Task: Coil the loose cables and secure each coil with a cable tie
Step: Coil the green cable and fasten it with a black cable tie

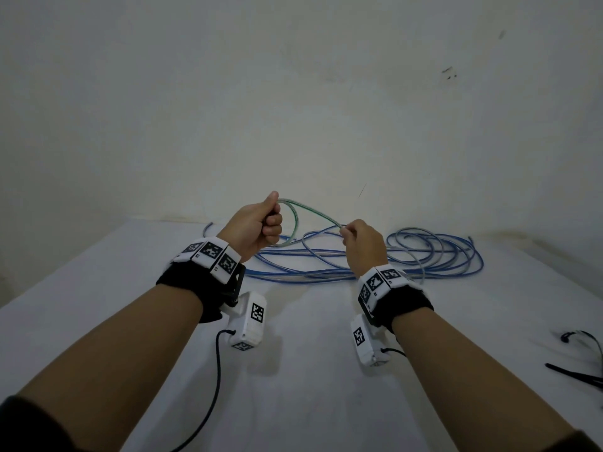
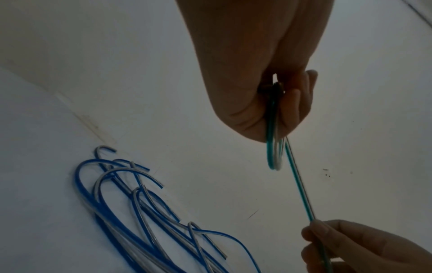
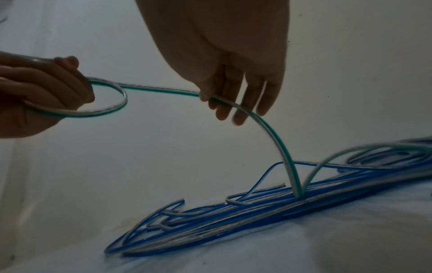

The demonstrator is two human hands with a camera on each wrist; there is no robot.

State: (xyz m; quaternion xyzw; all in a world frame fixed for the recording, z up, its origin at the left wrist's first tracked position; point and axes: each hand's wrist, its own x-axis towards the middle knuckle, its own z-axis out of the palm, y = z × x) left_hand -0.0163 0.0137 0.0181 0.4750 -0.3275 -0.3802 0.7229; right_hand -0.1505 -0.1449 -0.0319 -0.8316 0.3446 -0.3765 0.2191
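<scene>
Each bare forearm wears a black fabric wrist strap (image 1: 182, 282) topped with white square-coded marker blocks (image 1: 213, 251); white camera boxes (image 1: 249, 319) trail thin black cords (image 1: 218, 363).

Left hand (image 1: 261, 226) is fisting a green cable (image 1: 313, 214) loop; right hand (image 1: 363, 244) is pinching it just right of that.
</scene>
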